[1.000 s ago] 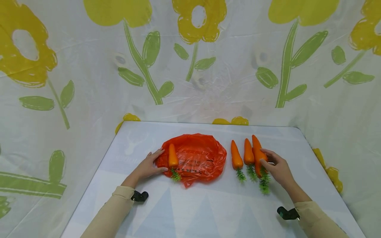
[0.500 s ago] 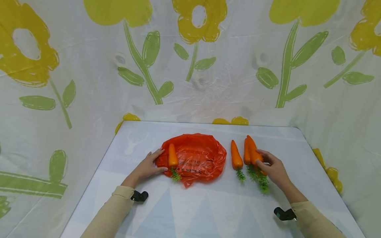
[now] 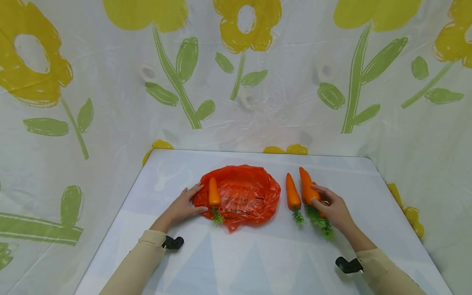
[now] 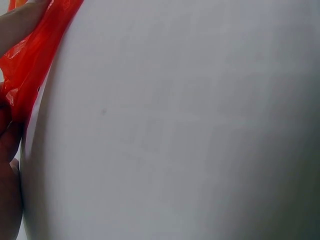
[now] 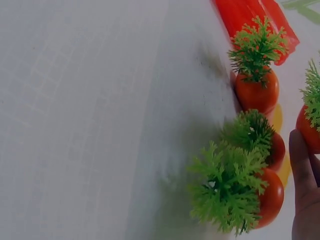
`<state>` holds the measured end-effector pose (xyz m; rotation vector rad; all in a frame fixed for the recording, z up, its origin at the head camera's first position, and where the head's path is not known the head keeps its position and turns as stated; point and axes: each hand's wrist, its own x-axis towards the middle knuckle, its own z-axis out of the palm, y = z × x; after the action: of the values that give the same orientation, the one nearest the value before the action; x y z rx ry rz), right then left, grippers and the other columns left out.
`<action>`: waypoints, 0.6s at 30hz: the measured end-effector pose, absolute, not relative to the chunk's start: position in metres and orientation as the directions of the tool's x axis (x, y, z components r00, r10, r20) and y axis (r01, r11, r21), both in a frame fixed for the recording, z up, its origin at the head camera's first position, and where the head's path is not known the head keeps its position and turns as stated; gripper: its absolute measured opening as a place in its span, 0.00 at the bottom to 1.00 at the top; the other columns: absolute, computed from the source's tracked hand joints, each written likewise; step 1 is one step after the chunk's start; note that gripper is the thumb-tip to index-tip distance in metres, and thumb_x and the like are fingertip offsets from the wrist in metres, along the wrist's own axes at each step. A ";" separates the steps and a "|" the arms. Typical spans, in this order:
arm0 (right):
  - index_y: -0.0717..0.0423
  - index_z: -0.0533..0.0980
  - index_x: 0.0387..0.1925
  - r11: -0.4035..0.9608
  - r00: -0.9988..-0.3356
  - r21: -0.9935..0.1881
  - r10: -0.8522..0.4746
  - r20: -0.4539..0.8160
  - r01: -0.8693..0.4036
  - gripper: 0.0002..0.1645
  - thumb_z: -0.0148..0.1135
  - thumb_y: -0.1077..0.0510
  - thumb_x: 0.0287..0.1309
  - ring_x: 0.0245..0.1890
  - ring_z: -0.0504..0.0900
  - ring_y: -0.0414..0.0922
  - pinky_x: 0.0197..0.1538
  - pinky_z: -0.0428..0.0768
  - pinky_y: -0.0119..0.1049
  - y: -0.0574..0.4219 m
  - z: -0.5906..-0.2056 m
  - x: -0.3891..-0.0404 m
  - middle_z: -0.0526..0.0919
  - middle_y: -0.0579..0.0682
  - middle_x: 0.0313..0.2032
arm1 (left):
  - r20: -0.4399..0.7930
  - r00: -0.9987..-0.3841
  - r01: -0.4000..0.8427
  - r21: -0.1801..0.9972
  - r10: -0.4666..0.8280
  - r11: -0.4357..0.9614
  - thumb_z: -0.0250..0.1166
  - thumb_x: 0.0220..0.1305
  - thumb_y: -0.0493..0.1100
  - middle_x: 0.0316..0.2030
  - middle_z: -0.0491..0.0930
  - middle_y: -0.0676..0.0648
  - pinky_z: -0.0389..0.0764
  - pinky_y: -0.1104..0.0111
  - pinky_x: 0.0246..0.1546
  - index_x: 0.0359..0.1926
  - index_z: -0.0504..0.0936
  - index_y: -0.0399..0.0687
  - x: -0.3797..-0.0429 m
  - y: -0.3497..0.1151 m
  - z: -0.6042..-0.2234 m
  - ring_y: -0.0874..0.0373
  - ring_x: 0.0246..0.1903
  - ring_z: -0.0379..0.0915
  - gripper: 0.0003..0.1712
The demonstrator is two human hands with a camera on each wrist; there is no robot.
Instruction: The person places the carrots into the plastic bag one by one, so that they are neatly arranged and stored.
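A red plastic bag [image 3: 254, 196] lies spread on the table, an orange toy carrot [image 3: 214, 194] with a green top on its left side. My left hand [image 3: 186, 205] rests at the bag's left edge, thumb and fingers spread against the film. The thumb and fingers of my right hand [image 3: 333, 207] grip another carrot [image 3: 306, 184], tip pointing away. Three lying carrots [image 5: 256, 92] show in the right wrist view. One [image 3: 293, 196] stays a little apart, nearer the bag; the held carrot and my hand mostly cover the others in the head view.
The white table [image 3: 258, 262] has pale blue triangles and a far edge [image 3: 332, 155] just beyond the carrots. Behind and beside it hangs a flower-printed curtain [image 3: 284, 102]. Black wrist cameras [image 3: 348, 265] stick out from both sleeves.
My right hand has shifted left with its carrot, whose tip now overlaps the carrot beside it. The left hand, the bag and the carrot on it have not moved.
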<state>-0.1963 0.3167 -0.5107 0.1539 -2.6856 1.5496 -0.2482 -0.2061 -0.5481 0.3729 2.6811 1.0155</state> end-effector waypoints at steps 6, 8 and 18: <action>0.55 0.72 0.70 0.506 -0.995 -0.857 -0.070 0.066 -0.092 0.31 0.63 0.48 0.70 0.51 0.72 0.25 0.50 0.74 0.16 0.312 -0.510 -0.197 0.71 0.60 0.69 | -0.149 -0.938 0.137 0.672 0.314 0.728 0.73 0.53 0.70 0.79 0.53 0.47 0.52 0.29 0.67 0.80 0.59 0.57 -0.248 -0.207 -0.549 0.28 0.76 0.36 0.59; 0.55 0.72 0.69 0.505 -0.995 -0.858 -0.070 0.065 -0.092 0.31 0.64 0.48 0.70 0.50 0.73 0.26 0.50 0.75 0.17 0.309 -0.510 -0.197 0.74 0.61 0.66 | -0.148 -0.937 0.138 0.672 0.315 0.727 0.73 0.53 0.70 0.79 0.53 0.47 0.52 0.29 0.67 0.80 0.59 0.57 -0.248 -0.207 -0.549 0.28 0.76 0.36 0.59; 0.54 0.73 0.68 0.529 -0.992 -0.840 -0.086 0.089 -0.122 0.30 0.65 0.48 0.70 0.54 0.77 0.47 0.50 0.75 0.18 0.298 -0.512 -0.199 0.79 0.60 0.60 | -0.145 -0.935 0.145 0.677 0.324 0.721 0.73 0.53 0.70 0.79 0.53 0.46 0.51 0.29 0.68 0.80 0.59 0.56 -0.249 -0.208 -0.551 0.28 0.76 0.36 0.59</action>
<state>-0.1987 0.2978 -0.5119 0.1849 -2.7143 1.4963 -0.2494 -0.2080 -0.5514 0.3718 2.6739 1.0203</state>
